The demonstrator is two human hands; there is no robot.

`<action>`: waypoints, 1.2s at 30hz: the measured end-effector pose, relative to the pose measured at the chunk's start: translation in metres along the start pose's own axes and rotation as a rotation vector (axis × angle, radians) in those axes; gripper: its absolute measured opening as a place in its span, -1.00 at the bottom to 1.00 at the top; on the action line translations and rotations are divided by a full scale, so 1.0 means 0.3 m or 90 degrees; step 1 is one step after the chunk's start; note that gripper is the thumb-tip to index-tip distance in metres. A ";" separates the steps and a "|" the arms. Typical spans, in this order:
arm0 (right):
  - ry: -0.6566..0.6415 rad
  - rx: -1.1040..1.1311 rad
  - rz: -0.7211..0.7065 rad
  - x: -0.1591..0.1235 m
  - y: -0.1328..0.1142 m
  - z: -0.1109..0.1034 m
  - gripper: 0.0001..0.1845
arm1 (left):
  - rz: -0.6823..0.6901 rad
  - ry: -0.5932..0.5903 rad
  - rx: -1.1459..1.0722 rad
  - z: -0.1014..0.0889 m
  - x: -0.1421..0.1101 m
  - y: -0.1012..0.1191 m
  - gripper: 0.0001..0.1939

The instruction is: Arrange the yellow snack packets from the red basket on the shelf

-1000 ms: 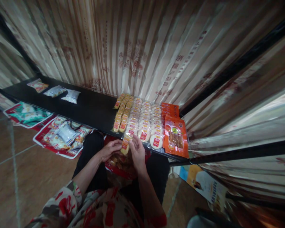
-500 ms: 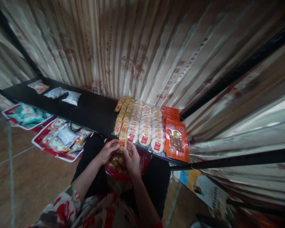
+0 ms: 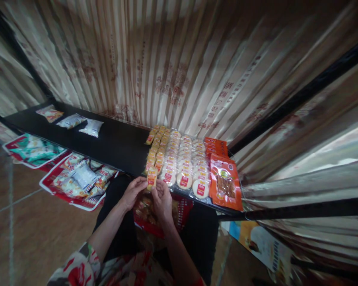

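Observation:
A yellow snack packet with a red label (image 3: 151,179) is pinched upright between my two hands at the shelf's front edge. My left hand (image 3: 134,191) grips its left side, and my right hand (image 3: 162,198) closes on its right side. Just behind it, similar yellow packets (image 3: 157,149) lie in two rows on the black shelf (image 3: 113,150). To their right run rows of round white crackers in clear wrappers (image 3: 184,178). Under my hands, between the knees, a red bag (image 3: 149,210) holds more yellow packets.
Orange snack bags (image 3: 226,182) fill the shelf's right end. Three small packets (image 3: 91,127) lie toward its left end. Below on the left are a red bag of white packets (image 3: 83,178) and one of green packets (image 3: 35,150). A pleated curtain (image 3: 173,71) hangs behind, beside black frame bars (image 3: 301,95).
The held yellow packet has moved slightly left, toward the front of the leftmost yellow row. The whole view has shifted a little, with the shelf appearing lower.

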State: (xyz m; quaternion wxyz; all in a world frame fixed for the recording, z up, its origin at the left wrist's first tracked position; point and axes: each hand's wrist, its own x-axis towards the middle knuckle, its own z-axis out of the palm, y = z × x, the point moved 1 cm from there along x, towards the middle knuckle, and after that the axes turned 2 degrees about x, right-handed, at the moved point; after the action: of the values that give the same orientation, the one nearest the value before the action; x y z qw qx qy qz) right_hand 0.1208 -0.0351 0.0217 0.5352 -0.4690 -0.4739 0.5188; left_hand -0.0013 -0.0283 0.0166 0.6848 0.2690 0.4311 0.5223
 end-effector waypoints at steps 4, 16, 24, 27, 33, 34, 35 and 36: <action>-0.014 0.014 -0.003 0.019 -0.018 0.032 -0.69 | 0.046 0.043 0.018 -0.018 0.013 0.022 -0.64; -0.064 -0.171 -0.046 0.100 -0.042 0.110 -0.78 | 0.141 0.171 0.124 -0.068 0.038 0.098 -0.61; -0.100 -0.272 -0.058 0.175 -0.066 0.131 -0.67 | 0.171 0.205 0.136 -0.080 0.103 0.120 -0.59; -0.141 -0.149 0.045 0.198 -0.051 0.153 -0.61 | 0.187 0.226 0.138 -0.085 0.142 0.125 -0.62; -0.175 -0.017 0.079 0.244 -0.010 0.191 -0.61 | 0.191 0.271 0.161 -0.089 0.207 0.147 -0.74; -0.179 -0.006 0.080 0.254 -0.004 0.197 -0.61 | 0.187 0.282 0.164 -0.088 0.216 0.150 -0.76; -0.177 0.003 0.084 0.263 0.002 0.203 -0.61 | 0.185 0.292 0.164 -0.086 0.226 0.153 -0.77; -0.172 0.008 0.088 0.274 0.008 0.209 -0.61 | 0.185 0.302 0.162 -0.085 0.237 0.156 -0.78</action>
State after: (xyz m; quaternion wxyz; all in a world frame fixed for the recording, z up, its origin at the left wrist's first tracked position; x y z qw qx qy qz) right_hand 0.0592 0.0478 0.0280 0.4325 -0.4231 -0.5049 0.6156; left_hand -0.0404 0.0514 0.0205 0.4436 0.2819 0.5979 0.6051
